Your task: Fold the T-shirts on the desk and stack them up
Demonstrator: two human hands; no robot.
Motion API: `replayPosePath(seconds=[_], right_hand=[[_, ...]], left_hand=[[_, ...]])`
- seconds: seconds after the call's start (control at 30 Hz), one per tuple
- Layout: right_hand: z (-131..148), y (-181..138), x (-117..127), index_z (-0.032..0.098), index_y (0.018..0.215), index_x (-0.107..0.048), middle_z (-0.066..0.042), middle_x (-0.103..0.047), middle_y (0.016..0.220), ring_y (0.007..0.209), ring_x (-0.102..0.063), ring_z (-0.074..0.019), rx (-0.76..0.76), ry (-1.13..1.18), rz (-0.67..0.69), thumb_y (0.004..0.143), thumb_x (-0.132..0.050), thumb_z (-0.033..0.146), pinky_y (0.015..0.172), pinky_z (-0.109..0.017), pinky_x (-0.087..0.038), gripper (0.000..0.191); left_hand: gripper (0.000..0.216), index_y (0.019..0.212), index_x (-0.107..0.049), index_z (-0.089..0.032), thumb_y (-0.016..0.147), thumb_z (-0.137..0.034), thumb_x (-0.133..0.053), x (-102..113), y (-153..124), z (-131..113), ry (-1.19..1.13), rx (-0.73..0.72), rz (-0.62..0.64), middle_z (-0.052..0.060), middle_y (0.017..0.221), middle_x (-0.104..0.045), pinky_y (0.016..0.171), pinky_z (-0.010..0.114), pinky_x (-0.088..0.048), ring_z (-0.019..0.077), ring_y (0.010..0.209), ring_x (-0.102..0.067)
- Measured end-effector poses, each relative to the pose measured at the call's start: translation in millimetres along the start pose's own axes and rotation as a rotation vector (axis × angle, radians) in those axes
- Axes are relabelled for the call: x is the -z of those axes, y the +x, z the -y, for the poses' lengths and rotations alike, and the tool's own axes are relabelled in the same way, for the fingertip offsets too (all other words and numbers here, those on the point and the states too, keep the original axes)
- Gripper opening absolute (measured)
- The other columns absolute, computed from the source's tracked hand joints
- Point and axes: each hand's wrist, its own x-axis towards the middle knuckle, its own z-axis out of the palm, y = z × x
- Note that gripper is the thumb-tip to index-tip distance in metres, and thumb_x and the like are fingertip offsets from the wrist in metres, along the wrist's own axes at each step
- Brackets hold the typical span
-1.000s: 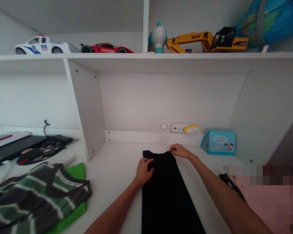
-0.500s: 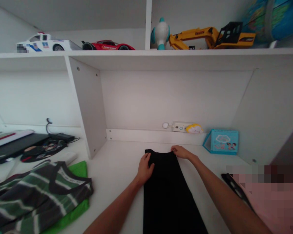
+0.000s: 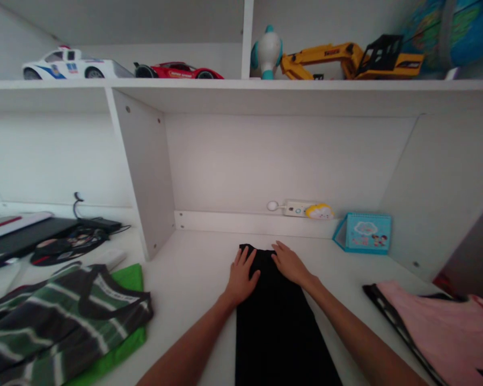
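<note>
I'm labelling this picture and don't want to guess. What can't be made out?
In the head view:
- Black garment: near end cut off by the bottom edge; patches hidden under the left hand and right hand.
- Green cloth: mostly covered by the striped shirt.
- Pink garment: cut off by the right edge.
- Blue calendar: small lettering too blurred to read.

Left hand [image 3: 241,277] and right hand [image 3: 291,264] rest on black cloth [image 3: 279,327], lower centre; striped shirt [image 3: 52,321] lower left, pink garment [image 3: 443,324] lower right.
</note>
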Motion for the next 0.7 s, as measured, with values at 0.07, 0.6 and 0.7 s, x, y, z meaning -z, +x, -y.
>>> replayPosePath(seconds=[0.07, 0.6, 0.7], right_hand=[[7.7, -11.6, -7.8, 0.013, 0.132, -0.027, -0.01, -0.021, 0.14, 0.128, -0.015, -0.0229, 0.052, 0.013, 0.058, 0.086, -0.026, 0.043, 0.101, -0.037, -0.019, 0.055], [26.5, -129.7, 25.9, 0.028, 0.135, -0.011, -0.002, -0.006, 0.142, 0.129, -0.001, -0.0226, 0.194, 0.113, 0.277, 0.08, -0.025, 0.061, 0.102, -0.047, -0.013, 0.066], [21.8, -200.0, 24.7, 0.034, 0.133, -0.008, 0.0, -0.007, 0.141, 0.128, -0.006, -0.0257, 0.202, 0.145, 0.288, 0.081, -0.034, 0.055, 0.099, -0.051, -0.019, 0.062]], left_hand=[[0.05, 0.128, -0.034, -0.027, 0.08, -0.042, -0.038, -1.4, -0.9, -0.6, 0.114, -0.005, 0.12, 0.005, 0.14, -0.023, 0.098, 0.052, -0.017, 0.0274, 0.129, -0.009], [0.069, 0.132, -0.025, -0.006, 0.081, -0.052, -0.027, -14.2, 4.0, 7.8, 0.318, 0.071, 0.169, 0.016, 0.139, -0.019, 0.101, 0.043, -0.016, 0.0265, 0.129, -0.011], [0.065, 0.133, -0.025, -0.012, 0.081, -0.05, -0.029, -11.2, 5.1, 7.0, 0.303, 0.062, 0.183, 0.015, 0.139, -0.02, 0.1, 0.043, -0.017, 0.0263, 0.128, -0.013]])
